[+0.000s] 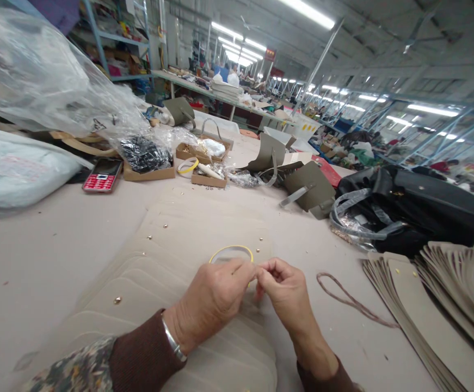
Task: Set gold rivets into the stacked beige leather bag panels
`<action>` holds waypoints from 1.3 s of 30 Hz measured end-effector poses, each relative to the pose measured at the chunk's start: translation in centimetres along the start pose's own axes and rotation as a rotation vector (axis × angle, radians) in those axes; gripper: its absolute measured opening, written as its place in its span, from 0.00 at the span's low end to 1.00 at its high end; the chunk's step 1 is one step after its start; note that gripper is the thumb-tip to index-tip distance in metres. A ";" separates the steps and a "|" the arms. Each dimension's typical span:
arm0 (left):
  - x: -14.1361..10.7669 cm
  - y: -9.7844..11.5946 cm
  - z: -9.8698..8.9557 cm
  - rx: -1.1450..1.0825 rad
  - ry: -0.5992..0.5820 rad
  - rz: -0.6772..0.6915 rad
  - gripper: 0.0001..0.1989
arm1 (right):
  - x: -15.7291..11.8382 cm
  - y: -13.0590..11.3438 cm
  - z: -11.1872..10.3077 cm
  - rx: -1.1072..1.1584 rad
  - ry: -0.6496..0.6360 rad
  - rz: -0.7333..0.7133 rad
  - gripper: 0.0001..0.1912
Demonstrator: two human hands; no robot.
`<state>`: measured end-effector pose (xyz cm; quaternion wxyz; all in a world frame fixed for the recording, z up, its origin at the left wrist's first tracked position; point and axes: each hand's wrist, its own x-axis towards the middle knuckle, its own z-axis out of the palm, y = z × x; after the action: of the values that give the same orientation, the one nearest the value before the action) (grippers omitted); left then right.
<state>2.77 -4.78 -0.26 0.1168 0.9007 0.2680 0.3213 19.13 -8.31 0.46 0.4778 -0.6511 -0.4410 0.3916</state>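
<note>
My left hand (pixel 216 296) is closed, its fingertips pinched near a roll of yellow-edged tape (pixel 232 250). Touching it at the fingertips is my right hand (pixel 283 288), also closed in a pinch. Whatever lies between the fingers is too small to make out. Part of the tape roll is hidden behind my left hand. Both hands are above overlapping beige panels (pixel 204 228) with small metal studs, fanned out over the table.
Stacked beige strips (pixel 428 316) and a brown cord loop (pixel 351 299) lie right, below a black bag (pixel 424 201). Cardboard trays (pixel 208 179), a red phone (pixel 102 175) and plastic-wrapped goods (pixel 20 169) stand behind and left. Olive pieces (pixel 310 185) lie beyond the panels.
</note>
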 end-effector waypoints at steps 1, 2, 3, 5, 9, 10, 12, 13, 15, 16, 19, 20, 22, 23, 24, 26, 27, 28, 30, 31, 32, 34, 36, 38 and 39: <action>0.0 0.1 0.0 -0.001 0.005 0.005 0.08 | 0.4 0.3 -0.3 0.030 0.016 0.039 0.12; 0.0 0.1 0.1 0.009 -0.002 0.001 0.08 | 0.7 0.7 -0.7 0.049 0.030 0.071 0.14; 0.0 0.0 0.1 0.037 -0.022 -0.015 0.07 | 1.1 1.2 -1.1 0.059 0.038 0.100 0.15; 0.1 -0.5 0.3 0.134 -0.096 -0.073 0.07 | 1.6 2.2 -1.8 0.053 0.029 0.135 0.18; 0.4 -1.7 0.7 0.241 -0.261 -0.151 0.06 | 2.1 3.6 -2.4 0.031 -0.008 0.149 0.20; 0.4 -1.8 0.8 0.218 -0.266 -0.160 0.06 | 2.1 3.7 -2.4 0.035 -0.017 0.154 0.20; 0.3 -1.9 1.0 0.132 -0.227 -0.157 0.07 | 2.2 3.9 -2.4 0.046 -0.023 0.158 0.20; 0.2 -1.7 1.1 0.073 -0.202 -0.149 0.07 | 2.2 4.0 -2.4 0.050 -0.023 0.156 0.20; -0.2 -1.3 1.5 -0.041 -0.172 -0.145 0.09 | 2.3 4.0 -2.3 0.050 -0.021 0.146 0.20; -0.4 -1.1 1.8 -0.086 -0.172 -0.157 0.10 | 2.3 4.0 -2.3 0.048 -0.020 0.141 0.20; -0.8 -0.6 2.7 -0.166 -0.177 -0.235 0.15 | 2.3 4.2 -2.2 0.039 -0.022 0.130 0.19; -0.8 -0.5 2.9 -0.183 -0.170 -0.255 0.16 | 2.3 4.2 -2.2 0.035 -0.022 0.126 0.19; -0.8 -0.5 3.4 -0.210 -0.153 -0.281 0.17 | 2.3 4.2 -2.2 0.024 -0.026 0.119 0.18; -0.7 -0.5 3.5 -0.214 -0.151 -0.289 0.17 | 2.3 4.3 -2.2 0.015 -0.028 0.114 0.18; -0.6 -0.5 3.6 -0.213 -0.157 -0.296 0.17 | 2.3 4.3 -2.2 0.007 -0.029 0.109 0.18; -0.3 -0.6 3.8 -0.197 -0.171 -0.311 0.16 | 2.3 4.2 -2.2 -0.001 -0.030 0.103 0.17; -0.2 -0.6 3.9 -0.183 -0.178 -0.320 0.16 | 2.3 4.2 -2.2 0.000 -0.031 0.102 0.17; -0.1 -0.5 4.0 -0.165 -0.183 -0.327 0.16 | 2.3 4.2 -2.1 0.005 -0.030 0.102 0.17; 0.0 -0.3 4.0 -0.127 -0.198 -0.337 0.15 | 2.2 4.2 -2.1 0.018 -0.024 0.104 0.16; 0.1 -0.2 4.1 -0.108 -0.212 -0.341 0.14 | 2.2 4.1 -2.0 0.023 -0.020 0.104 0.15; 0.1 -0.1 4.1 -0.092 -0.227 -0.343 0.14 | 2.2 4.1 -2.0 0.027 -0.018 0.105 0.15; 0.1 -0.1 4.0 -0.077 -0.241 -0.339 0.13 | 2.2 4.0 -1.9 0.032 -0.016 0.105 0.14; 0.1 -0.4 3.8 -0.083 -0.214 -0.302 0.13 | 2.2 3.9 -1.8 0.032 -0.014 0.103 0.13; 0.1 -1.0 3.5 -0.068 -0.153 -0.263 0.13 | 2.2 3.9 -1.8 0.026 -0.009 0.096 0.13; 0.2 -1.3 3.3 -0.044 -0.129 -0.254 0.13 | 2.2 4.0 -1.8 0.022 -0.006 0.095 0.13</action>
<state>4.48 -3.75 -3.20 0.1933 0.8755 0.3647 0.2513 22.28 -7.37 -3.12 0.4644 -0.6647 -0.4069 0.4206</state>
